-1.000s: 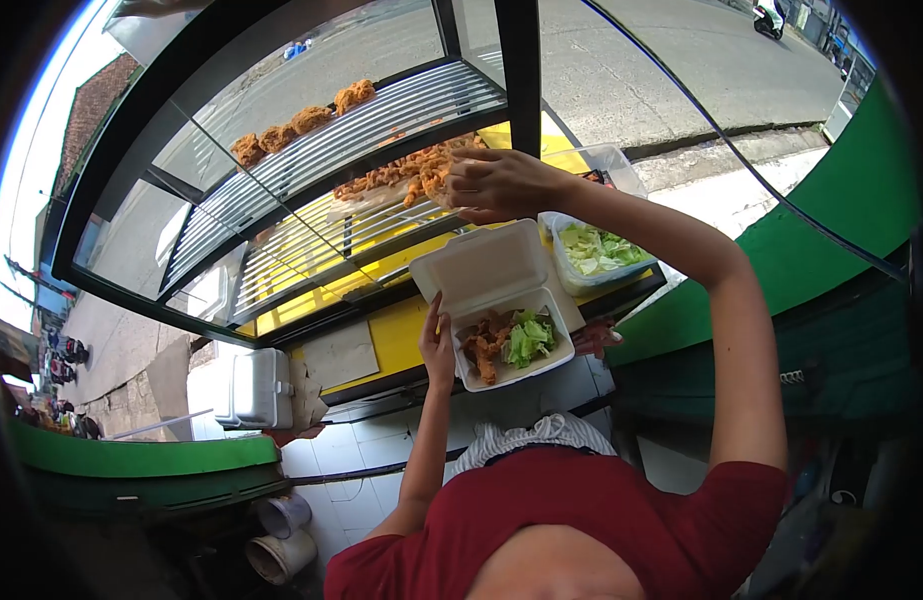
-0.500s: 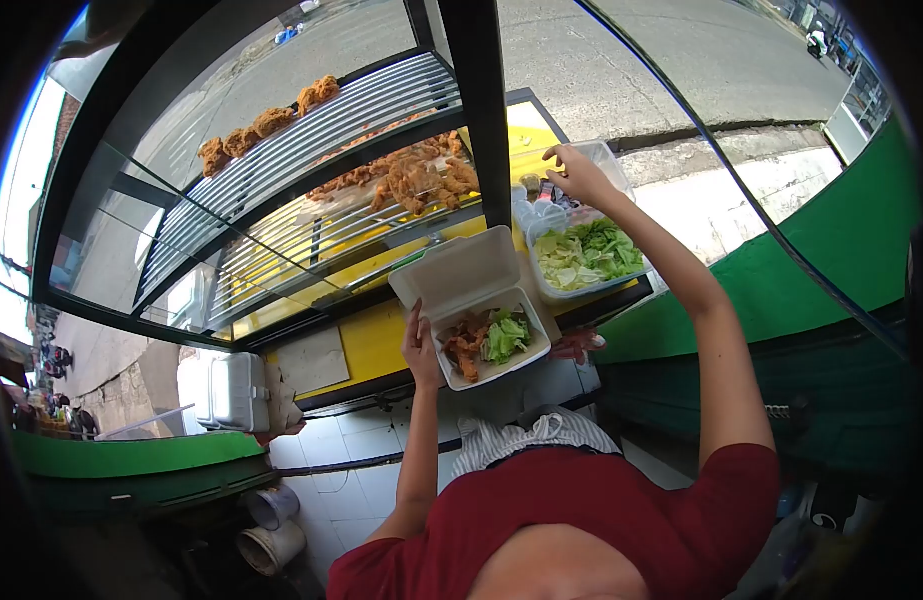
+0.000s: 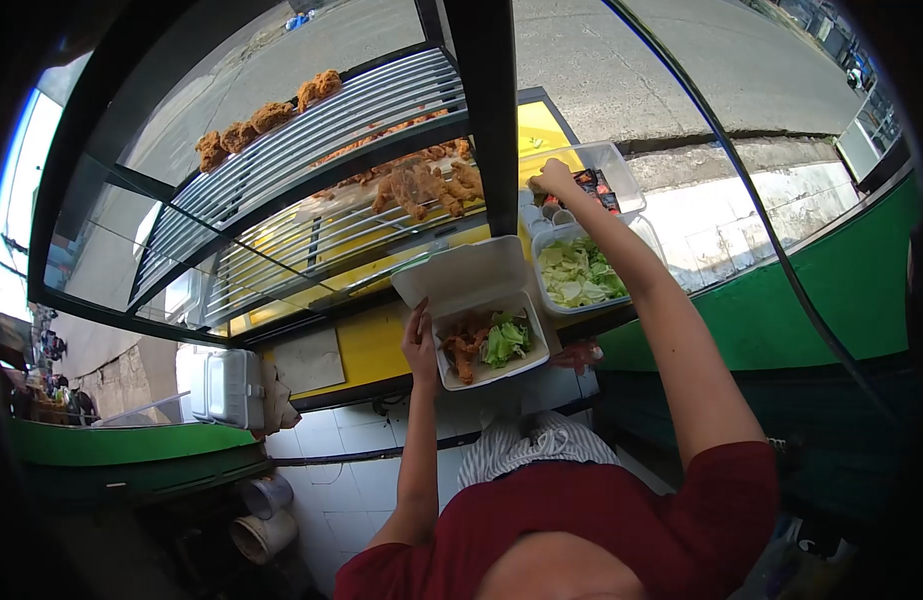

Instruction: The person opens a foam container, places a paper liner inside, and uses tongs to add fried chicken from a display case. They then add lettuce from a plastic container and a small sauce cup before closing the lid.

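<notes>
My left hand [image 3: 418,345] grips the left side of an open white foam takeaway box [image 3: 456,270]. Inside the box lie fried chicken [image 3: 465,352] and, to its right, green lettuce [image 3: 505,342]. My right hand [image 3: 555,178] reaches into a clear plastic container [image 3: 621,170], its fingers pinched and pointing down; whatever they hold is hidden. Beside that hand are dark and red sachets [image 3: 594,187] and small lidded cups [image 3: 563,217]. Nearer me stands a clear tub of chopped lettuce [image 3: 581,270].
A glass display case with wire racks [image 3: 311,150] stands at the left, holding fried chicken pieces [image 3: 272,117]. Its dark post [image 3: 486,120] rises beside my right hand. Closed foam boxes [image 3: 229,388] sit at the left end of the yellow counter [image 3: 376,340]. A dark cable [image 3: 726,145] crosses the right side.
My right hand has moved down and left into the container, its fingers closing together. More of the sachets shows now. My left hand stays on the box.
</notes>
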{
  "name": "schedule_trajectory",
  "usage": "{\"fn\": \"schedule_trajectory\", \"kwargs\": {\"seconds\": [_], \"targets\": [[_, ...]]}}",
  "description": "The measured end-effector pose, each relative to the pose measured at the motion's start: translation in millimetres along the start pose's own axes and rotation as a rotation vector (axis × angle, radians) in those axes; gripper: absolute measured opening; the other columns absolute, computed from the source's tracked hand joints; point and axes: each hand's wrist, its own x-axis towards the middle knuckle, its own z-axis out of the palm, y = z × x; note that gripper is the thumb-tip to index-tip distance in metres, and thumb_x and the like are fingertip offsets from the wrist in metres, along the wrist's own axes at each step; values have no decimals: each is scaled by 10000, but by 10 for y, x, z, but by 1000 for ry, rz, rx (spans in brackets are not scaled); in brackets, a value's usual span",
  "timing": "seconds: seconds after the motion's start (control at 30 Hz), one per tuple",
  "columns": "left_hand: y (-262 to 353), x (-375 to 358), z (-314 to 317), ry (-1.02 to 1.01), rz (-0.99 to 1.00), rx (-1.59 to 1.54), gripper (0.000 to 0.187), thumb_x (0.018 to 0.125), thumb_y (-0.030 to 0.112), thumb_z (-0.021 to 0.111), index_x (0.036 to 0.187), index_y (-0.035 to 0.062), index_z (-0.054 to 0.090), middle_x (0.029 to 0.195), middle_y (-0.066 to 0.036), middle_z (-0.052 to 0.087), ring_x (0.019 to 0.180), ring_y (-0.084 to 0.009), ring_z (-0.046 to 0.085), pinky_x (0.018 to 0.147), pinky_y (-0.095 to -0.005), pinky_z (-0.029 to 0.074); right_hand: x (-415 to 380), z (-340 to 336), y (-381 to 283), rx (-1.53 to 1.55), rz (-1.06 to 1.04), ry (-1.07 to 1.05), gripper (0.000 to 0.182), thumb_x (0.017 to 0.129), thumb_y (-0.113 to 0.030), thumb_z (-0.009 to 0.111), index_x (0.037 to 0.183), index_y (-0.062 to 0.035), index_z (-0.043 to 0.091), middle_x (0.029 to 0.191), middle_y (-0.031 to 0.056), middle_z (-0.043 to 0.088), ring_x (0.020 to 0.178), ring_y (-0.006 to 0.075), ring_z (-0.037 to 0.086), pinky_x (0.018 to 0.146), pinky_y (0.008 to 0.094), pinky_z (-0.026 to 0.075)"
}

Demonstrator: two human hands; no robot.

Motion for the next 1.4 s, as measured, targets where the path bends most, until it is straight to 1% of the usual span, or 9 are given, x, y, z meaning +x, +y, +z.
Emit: {"fn": "schedule_trajectory", "kwargs": {"seconds": [0.23,0.33,0.47,0.5,0.7,0.8,0.9,1.2,1.4], "targets": [[-55,15,-25,-39,15,-50,270,962,77,501,1205,-10,582,1211,-76,607,1091,-108,532,948,-236,389,-16,19,-3,69,54,-62,645,568,-374,774,1014,72,641,995,241,657,948,342,639,824,366,513],[-43,23,-25,-37,21,-25,251,960,65,495,1175,-15,597,1189,-77,619,1079,-111,540,946,-239,392,-30,17,6,97,55,13,484,528,-312,785,815,52,645,863,233,658,830,344,661,735,381,536],[-51,33,-39,-56,44,-26,235,958,51,489,1148,-18,608,1163,-77,632,1059,-109,550,941,-241,396,-12,0,114,107,13,61,593,520,-349,796,923,56,636,938,223,662,866,319,665,742,369,541],[-47,15,-46,-54,13,-19,233,957,50,489,1146,-18,608,1161,-77,633,1060,-110,552,941,-241,397,-58,-105,71,83,60,-23,677,519,-362,801,1013,64,619,1009,229,653,903,307,664,754,352,543],[-101,39,-58,-64,31,-8,220,957,48,489,1129,-14,612,1145,-78,639,1068,-124,564,943,-246,402,-147,-160,40,-91,-30,-150,568,524,-376,791,856,68,666,859,216,679,779,293,682,700,342,552],[-147,56,-67,-70,30,-17,212,959,43,484,1117,-17,613,1131,-79,642,1069,-132,570,948,-249,405,-180,-202,-15,38,72,-295,498,534,-389,781,751,46,676,756,198,678,692,279,679,672,343,554],[-142,53,-74,-81,34,-15,206,960,36,479,1106,-22,613,1120,-81,644,1066,-135,572,949,-251,406,-158,-184,-18,58,116,-272,400,572,-336,777,771,2,702,657,114,641,556,203,626,480,339,530],[-175,72,-74,-90,54,-9,197,958,27,477,1087,-28,615,1095,-85,649,1047,-130,575,944,-250,407,-127,-141,106,130,142,-189,623,578,-408,800,1017,12,660,881,149,669,729,207,658,535,339,552],[-140,50,-57,-74,59,-30,171,952,16,483,1047,-26,618,1051,-69,654,1004,-116,576,923,-239,405,-243,-611,-128,-61,55,-344,683,532,-397,824,1007,60,648,954,191,674,785,266,672,619,346,539]]}}
